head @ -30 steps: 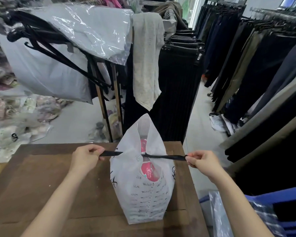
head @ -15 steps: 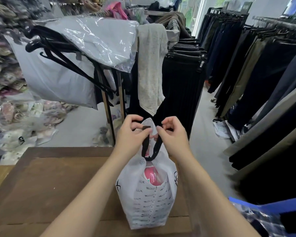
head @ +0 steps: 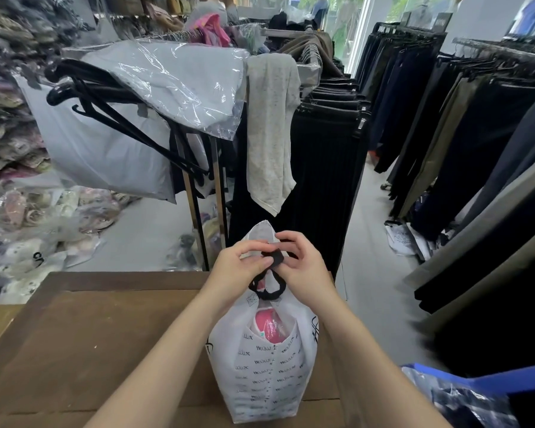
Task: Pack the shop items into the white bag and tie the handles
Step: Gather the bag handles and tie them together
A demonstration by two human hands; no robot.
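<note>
A white printed bag (head: 261,375) stands upright on the brown wooden table (head: 90,341), near its right side. A pink item (head: 267,327) shows through the bag's side opening. The black handles (head: 267,281) rise in a loop above the bag's mouth. My left hand (head: 240,267) and my right hand (head: 303,267) meet above the bag, with the fingers of both pinching the black handle ends together at the top. One white flap of the bag sticks up behind my fingers.
A rack with black hangers (head: 112,112), plastic-wrapped clothes and a grey towel (head: 271,131) stands behind the table. Dark trousers (head: 476,149) hang in rows at the right. Packaged goods (head: 28,230) lie on the floor at left. A blue bin (head: 482,393) sits at the lower right.
A second ago my hands held the black handles stretched apart sideways. They have since come together above the bag, and the handles now form a loop pinched at the top.
</note>
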